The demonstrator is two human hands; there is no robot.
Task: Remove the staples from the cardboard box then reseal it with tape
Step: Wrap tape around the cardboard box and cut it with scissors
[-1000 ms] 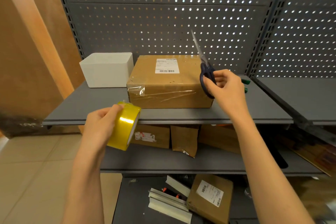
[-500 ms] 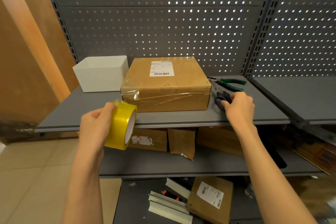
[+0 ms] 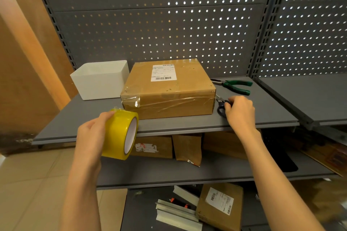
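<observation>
We hold tape and touch scissors at a taped box on a grey shelf.

Our left hand (image 3: pixel 92 137) grips a yellow roll of packing tape (image 3: pixel 120 135) in front of the grey metal shelf (image 3: pixel 262 114). Our right hand (image 3: pixel 241 112) rests on dark-handled scissors (image 3: pixel 220 106) lying just right of the brown cardboard box (image 3: pixel 169 90), whose front is wrapped in clear tape. Green-handled pliers (image 3: pixel 236 86) lie behind the scissors; a white plastic bin (image 3: pixel 101 80) stands left of the box.
</observation>
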